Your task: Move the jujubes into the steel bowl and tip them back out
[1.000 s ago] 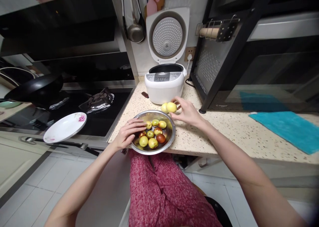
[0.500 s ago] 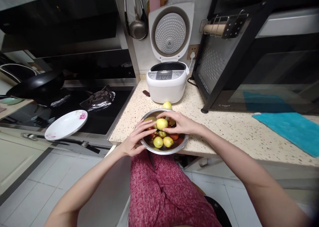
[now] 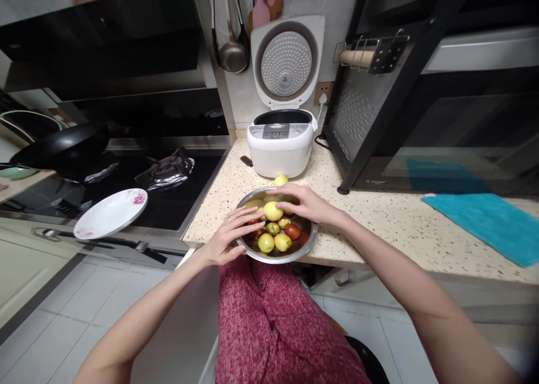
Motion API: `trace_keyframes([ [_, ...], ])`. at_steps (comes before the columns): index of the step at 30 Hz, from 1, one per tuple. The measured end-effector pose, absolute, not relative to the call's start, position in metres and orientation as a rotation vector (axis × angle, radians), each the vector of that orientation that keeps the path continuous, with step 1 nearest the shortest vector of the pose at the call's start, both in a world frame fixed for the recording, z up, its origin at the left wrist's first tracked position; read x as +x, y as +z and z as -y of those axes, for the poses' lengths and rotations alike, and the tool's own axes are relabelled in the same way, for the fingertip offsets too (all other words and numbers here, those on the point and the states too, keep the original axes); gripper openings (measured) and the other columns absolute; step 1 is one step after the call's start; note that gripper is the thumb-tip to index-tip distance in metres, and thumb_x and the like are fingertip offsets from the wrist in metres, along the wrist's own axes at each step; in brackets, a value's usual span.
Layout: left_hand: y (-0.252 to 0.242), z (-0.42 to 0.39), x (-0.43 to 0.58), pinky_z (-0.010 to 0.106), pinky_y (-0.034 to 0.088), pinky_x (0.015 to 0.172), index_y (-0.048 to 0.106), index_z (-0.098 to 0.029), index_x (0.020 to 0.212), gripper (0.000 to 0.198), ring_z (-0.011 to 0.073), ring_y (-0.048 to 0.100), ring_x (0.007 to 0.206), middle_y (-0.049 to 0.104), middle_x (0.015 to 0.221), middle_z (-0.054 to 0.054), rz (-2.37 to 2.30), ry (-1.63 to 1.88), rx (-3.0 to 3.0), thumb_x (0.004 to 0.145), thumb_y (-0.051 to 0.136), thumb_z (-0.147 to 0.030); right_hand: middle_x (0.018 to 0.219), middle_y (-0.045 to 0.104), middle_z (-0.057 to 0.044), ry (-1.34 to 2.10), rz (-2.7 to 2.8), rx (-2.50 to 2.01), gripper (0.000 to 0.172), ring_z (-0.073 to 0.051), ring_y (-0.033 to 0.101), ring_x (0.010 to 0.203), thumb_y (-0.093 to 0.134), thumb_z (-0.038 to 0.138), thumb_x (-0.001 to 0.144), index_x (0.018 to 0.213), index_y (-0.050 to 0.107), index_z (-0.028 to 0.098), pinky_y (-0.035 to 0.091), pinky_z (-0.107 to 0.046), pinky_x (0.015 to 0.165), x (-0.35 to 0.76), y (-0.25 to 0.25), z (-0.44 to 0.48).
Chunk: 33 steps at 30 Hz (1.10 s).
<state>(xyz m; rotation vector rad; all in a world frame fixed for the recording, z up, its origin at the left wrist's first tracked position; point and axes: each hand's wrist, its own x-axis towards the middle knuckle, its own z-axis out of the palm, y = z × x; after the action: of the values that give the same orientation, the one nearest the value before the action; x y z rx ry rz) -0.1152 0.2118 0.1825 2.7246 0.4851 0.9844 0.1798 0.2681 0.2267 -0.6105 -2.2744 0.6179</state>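
Clerk: Item one, and its place?
Checker: Yellow-green fruit point(image 3: 273, 211), one. Near round; no clear long axis. Sits toward the far side of the metal bowl point(image 3: 281, 259), among other fruit, between the two hands.
Clerk: Right hand point(image 3: 309, 203)?
Checker: Reaches in over the bowl's right and far side, fingers curled, thumb at the fruit. Grasping or merely touching: cannot tell.
Clerk: Left hand point(image 3: 225, 238)?
Checker: Laid across the left rim, fingers spread, clenched on nothing. Its fingertips come just beside the same fruit from the left; contact unclear.
Clerk: Nearer hand?
Checker: For item one, little to choose: right by the thumb, left by the fingertips.
Clerk: Item two?
Checker: Outlying fruit point(image 3: 281, 180), yellow, one. Outside the bowl, beyond its far rim, before the rice cooker point(image 3: 280, 152). Lower part hidden. Right hand plainly nearer, its fingers just on the near side; left hand lies farther off, across the bowl.
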Motion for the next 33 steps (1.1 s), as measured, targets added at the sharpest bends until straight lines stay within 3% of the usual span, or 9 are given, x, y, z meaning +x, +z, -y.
trace_keyframes([
  [3, 0.181, -0.212, -0.116, 0.055, 0.032, 0.125, 0.05, -0.02, 0.153, 0.059, 0.0313, 0.041, 0.152, 0.052, 0.158, 0.014, -0.472, 0.989, 2.722, 0.108, 0.033, -0.055, 0.121, 0.075, -0.011, 0.434, 2.127, -0.728, 0.029, -0.026, 0.069, 0.113, 0.054, 0.027, 0.105, 0.126, 0.072, 0.021, 0.054, -0.046, 0.101, 0.187, 0.224, -0.279],
  [7, 0.179, -0.213, -0.117, 0.056, 0.033, 0.123, 0.05, -0.021, 0.153, 0.059, 0.0322, 0.042, 0.151, 0.052, 0.158, 0.014, -0.471, 0.983, 2.721, 0.108, 0.033, -0.055, 0.121, 0.073, -0.014, 0.217, 2.164, -0.833, 0.034, -0.03, 0.066, 0.115, 0.047, 0.02, 0.104, 0.13, 0.069, 0.018, 0.053, -0.052, 0.102, 0.198, 0.216, -0.297],
  [22, 0.18, -0.212, -0.117, 0.055, 0.033, 0.123, 0.052, -0.021, 0.152, 0.059, 0.0319, 0.042, 0.151, 0.052, 0.157, 0.014, -0.472, 0.969, 2.727, 0.109, 0.03, -0.055, 0.139, 0.063, -0.012, 0.363, 2.323, -0.815, 0.046, -0.027, 0.058, 0.13, 0.047, 0.015, 0.102, 0.144, 0.061, 0.026, 0.048, -0.052, 0.112, 0.208, 0.201, -0.315],
  [26, 0.18, -0.212, -0.117, 0.053, 0.033, 0.124, 0.052, -0.022, 0.151, 0.058, 0.031, 0.042, 0.151, 0.053, 0.157, 0.013, -0.472, 0.976, 2.716, 0.109, 0.03, -0.055, 0.13, 0.061, -0.013, 0.331, 2.357, -0.86, 0.049, -0.028, 0.057, 0.125, 0.047, 0.012, 0.099, 0.145, 0.058, 0.025, 0.049, -0.051, 0.109, 0.208, 0.201, -0.315],
  [29, 0.18, -0.211, -0.117, 0.052, 0.032, 0.124, 0.053, -0.022, 0.151, 0.058, 0.0305, 0.042, 0.151, 0.053, 0.157, 0.013, -0.48, 0.967, 2.719, 0.109, 0.029, -0.055, 0.121, 0.059, -0.014, 0.278, 2.362, -0.925, 0.044, -0.03, 0.057, 0.119, 0.051, 0.014, 0.097, 0.139, 0.062, 0.02, 0.051, -0.05, 0.105, 0.208, 0.203, -0.315],
  [33, 0.18, -0.211, -0.117, 0.05, 0.032, 0.125, 0.052, -0.022, 0.151, 0.058, 0.0295, 0.043, 0.15, 0.052, 0.158, 0.012, -0.489, 0.964, 2.735, 0.109, 0.029, -0.054, 0.124, 0.058, -0.015, 0.281, 2.36, -0.98, 0.033, -0.03, 0.057, 0.119, 0.053, 0.014, 0.096, 0.127, 0.064, 0.017, 0.051, -0.047, 0.102, 0.204, 0.205, -0.311],
])
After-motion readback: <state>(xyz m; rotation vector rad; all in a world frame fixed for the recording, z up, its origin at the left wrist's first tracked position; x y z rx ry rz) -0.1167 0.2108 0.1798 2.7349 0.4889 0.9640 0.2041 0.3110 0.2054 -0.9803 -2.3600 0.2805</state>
